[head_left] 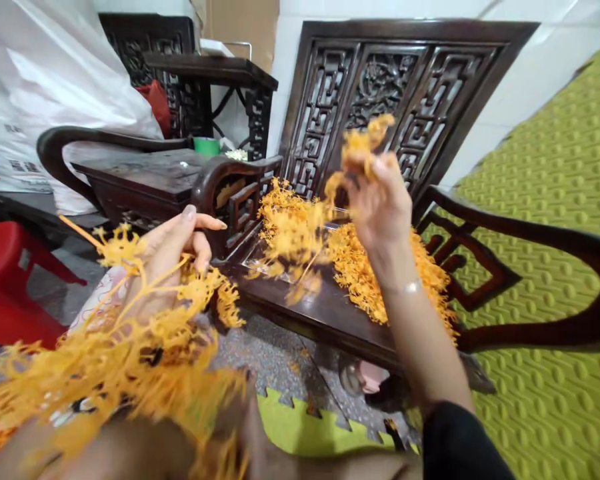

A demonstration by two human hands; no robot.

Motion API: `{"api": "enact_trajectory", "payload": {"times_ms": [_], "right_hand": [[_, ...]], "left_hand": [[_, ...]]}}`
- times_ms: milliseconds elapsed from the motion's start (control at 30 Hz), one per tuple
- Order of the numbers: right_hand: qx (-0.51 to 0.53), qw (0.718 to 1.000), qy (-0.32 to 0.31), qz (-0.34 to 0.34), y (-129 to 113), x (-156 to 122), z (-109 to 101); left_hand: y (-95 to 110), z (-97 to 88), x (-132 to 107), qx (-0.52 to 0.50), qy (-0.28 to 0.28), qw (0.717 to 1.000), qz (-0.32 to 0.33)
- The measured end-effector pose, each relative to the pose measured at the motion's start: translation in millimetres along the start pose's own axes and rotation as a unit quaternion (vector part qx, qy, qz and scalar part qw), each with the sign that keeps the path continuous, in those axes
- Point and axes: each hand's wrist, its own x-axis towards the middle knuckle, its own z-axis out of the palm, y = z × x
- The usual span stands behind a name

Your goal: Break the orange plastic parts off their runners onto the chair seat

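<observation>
My right hand (380,200) is raised over the dark wooden seat, its fingers closed on an orange plastic flower sprig (363,143). More orange pieces, blurred by motion, hang in the air just left of this wrist. On the left, my left hand (173,247) has its fingers curled, with thumb and index finger pointing right. Branching orange plastic sprigs (145,293) lie across its palm and wrist, and it seems to grip one stem. A large bunch of the same sprigs (105,373) covers my lap below.
A pile of orange pieces (380,267) lies on the carved wooden chair's seat (330,307). Around stand a red stool (10,280), white sacks (55,80), a side table with a green container (207,146), and yellow-green foam mats (545,200). A pink object (373,375) is under the seat.
</observation>
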Motion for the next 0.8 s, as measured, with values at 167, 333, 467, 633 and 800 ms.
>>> {"api": "enact_trajectory", "payload": {"times_ms": [167,333,467,633,800], "right_hand": [[-0.220,0.975,-0.007,0.035,80,123,-20],[-0.557,0.785,-0.205,0.177,139,76,-14],[-0.629,0.723,-0.269,0.096,151,20,8],[-0.665,0.657,-0.354,-0.004,161,9,14],[-0.706,0.599,-0.377,0.033,175,15,-1]], "left_hand": [[-5,-6.6,8,-0.108,-0.022,0.994,-0.002],[-6,-0.1,6,-0.093,-0.067,0.991,-0.070],[-15,10.3,6,-0.081,-0.140,0.980,-0.118],[-14,27.1,0,-0.070,-0.198,0.966,-0.152],[3,32.2,-11,-0.042,-0.208,0.965,-0.152]]}}
